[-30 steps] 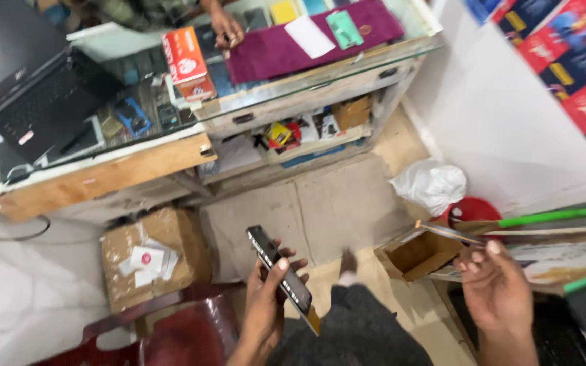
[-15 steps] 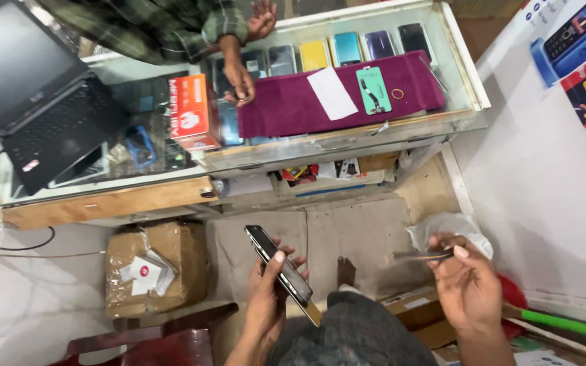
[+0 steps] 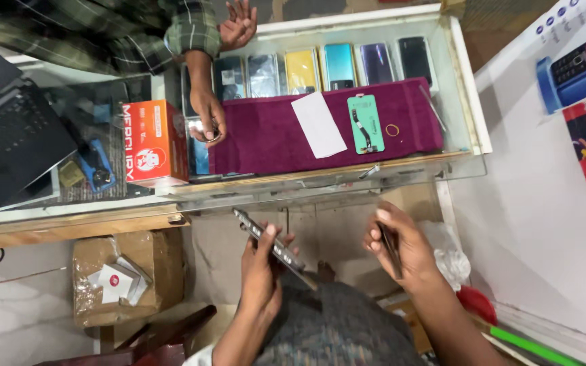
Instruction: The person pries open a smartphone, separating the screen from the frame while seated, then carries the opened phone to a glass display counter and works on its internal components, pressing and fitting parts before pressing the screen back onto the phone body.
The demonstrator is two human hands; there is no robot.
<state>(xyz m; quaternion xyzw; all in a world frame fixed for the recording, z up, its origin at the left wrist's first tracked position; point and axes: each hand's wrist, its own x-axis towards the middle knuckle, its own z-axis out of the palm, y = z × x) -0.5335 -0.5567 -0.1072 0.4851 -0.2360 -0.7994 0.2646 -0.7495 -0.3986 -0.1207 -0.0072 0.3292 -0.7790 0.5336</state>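
Our left hand [image 3: 260, 261] gripping a phone [image 3: 274, 247] edge-on, our right hand [image 3: 401, 245] closed around a thin dark tool [image 3: 391, 249], below the glass tabletop [image 3: 462, 102], purple cloth [image 3: 272, 139] on it

Both forearms were left bare, with no sleeve seen down to the wrists. No glove, ring, watch or band was seen on the left hand [image 3: 260, 266] or the right hand [image 3: 401, 247]. The lap was covered by a dark grey garment [image 3: 337, 329] of mottled, speckled cloth, and a small strip of white fabric [image 3: 201, 354] was seen beside the left elbow.
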